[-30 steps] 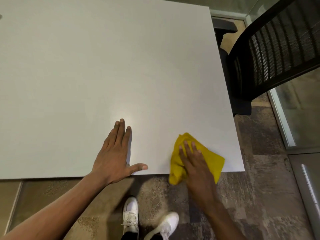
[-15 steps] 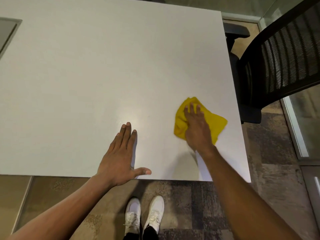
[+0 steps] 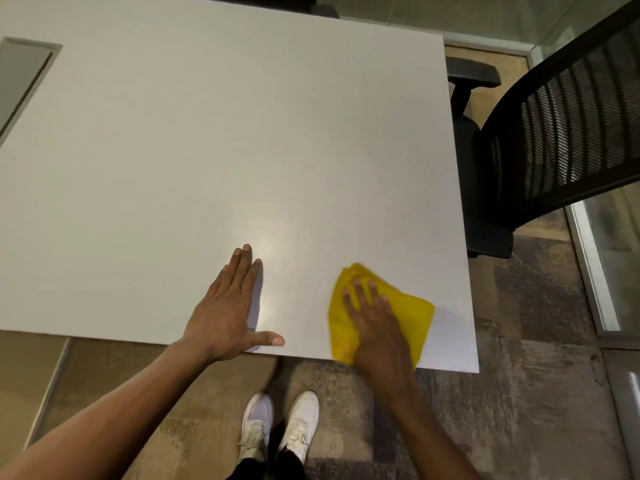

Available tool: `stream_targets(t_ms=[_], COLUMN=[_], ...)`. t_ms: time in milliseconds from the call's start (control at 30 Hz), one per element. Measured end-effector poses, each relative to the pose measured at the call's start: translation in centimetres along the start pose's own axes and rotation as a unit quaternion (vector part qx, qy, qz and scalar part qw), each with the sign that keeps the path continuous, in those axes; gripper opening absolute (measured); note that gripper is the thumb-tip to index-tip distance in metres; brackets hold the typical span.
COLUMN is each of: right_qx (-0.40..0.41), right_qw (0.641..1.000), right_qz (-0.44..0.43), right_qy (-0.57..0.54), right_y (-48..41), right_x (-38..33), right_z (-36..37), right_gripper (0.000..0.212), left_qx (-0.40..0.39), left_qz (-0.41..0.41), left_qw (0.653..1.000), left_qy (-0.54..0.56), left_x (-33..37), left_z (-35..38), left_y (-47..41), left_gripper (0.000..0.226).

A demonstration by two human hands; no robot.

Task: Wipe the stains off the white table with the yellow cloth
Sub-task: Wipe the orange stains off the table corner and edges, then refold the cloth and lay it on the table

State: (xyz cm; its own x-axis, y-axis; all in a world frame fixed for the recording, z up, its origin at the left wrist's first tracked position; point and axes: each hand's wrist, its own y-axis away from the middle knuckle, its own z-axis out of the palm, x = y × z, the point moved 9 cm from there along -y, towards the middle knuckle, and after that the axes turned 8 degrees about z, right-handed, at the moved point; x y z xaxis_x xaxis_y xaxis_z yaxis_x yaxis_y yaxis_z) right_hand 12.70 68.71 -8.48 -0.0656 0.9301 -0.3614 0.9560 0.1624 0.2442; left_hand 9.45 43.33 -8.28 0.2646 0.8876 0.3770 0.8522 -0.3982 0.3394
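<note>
From the head camera, the right hand (image 3: pixel 375 320) lies flat, fingers spread, pressing the yellow cloth (image 3: pixel 412 311) onto the white table (image 3: pixel 225 150) at its near right edge, not clenched around it. The left hand (image 3: pixel 225 313) rests empty, palm down, on the table nearby.

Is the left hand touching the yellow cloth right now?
No, the left hand lies flat on the bare white table, apart from the yellow cloth.

The white bench (image 3: pixel 207 150) carries a crumpled yellow cloth (image 3: pixel 412 313) at five o'clock by its near edge, under the flat right hand (image 3: pixel 377 323); the left hand (image 3: pixel 225 313) lies flat at six o'clock.
</note>
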Motion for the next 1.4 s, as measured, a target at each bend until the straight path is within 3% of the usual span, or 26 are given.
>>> stream_targets(t_ms=[67,167,367,500,633,833,967,1067,1167,1333,1400], right_qx=[0.030,0.069,0.036,-0.009,-0.046,-0.069,-0.053,-0.004,-0.029,-0.045,-0.032], right_qw=[0.997,0.988,0.998,0.999,0.994,0.994,0.982,0.973,0.958,0.940,0.919], right_qz=[0.071,0.137,0.061,-0.035,-0.096,-0.064,0.044,0.120,0.132,0.101,0.122], right_qy=[-0.015,-0.012,0.005,0.010,0.013,-0.047,-0.177,-0.198,-0.253,-0.322,-0.372], right_y=[-2.1,-6.7,-12.2,-10.4,-5.9,0.8,2.5,2.3,1.5,0.6,0.5], right_x=[3.5,6.2,-0.5,-6.8,-10.2,-12.2,-12.3,-12.6,-14.2,-17.5,-17.8], right_z=[-2.2,-5.1,-3.5,-0.4,2.3,2.5,-0.6,-3.6,-5.9,-10.4,-12.3], right_gripper=[0.092,0.075,0.072,0.085,0.081,0.075,0.058,0.039,0.026,0.020,0.023], left_qx=[-0.006,-0.001,0.010,0.010,-0.012,-0.096,-0.140,-0.093,-0.019,0.013,0.026], left_qz=[-0.008,-0.008,0.000,0.004,0.022,0.061,0.078,0.086,0.079,0.085,0.080], left_qw=[1.000,1.000,1.000,0.999,0.999,0.990,0.981,0.975,0.965,0.961,0.959], left_qy=[0.006,0.019,0.028,0.033,0.041,0.079,0.108,0.183,0.248,0.265,0.271], left_x=[-0.1,0.0,-0.3,-0.3,-0.8,-1.8,-0.5,1.1,2.1,2.5,1.7], left_z=[0.0,0.0,0.2,0.3,0.1,-1.7,-3.6,-6.8,-10.7,-16.9,-19.1], left_y=[0.0,-0.2,-0.1,-0.2,-0.1,0.5,2.3,4.2,5.7,6.0,6.2], left_gripper=[0.159,0.159,0.160,0.161,0.164,0.158,0.148,0.138,0.122,0.046,0.028])
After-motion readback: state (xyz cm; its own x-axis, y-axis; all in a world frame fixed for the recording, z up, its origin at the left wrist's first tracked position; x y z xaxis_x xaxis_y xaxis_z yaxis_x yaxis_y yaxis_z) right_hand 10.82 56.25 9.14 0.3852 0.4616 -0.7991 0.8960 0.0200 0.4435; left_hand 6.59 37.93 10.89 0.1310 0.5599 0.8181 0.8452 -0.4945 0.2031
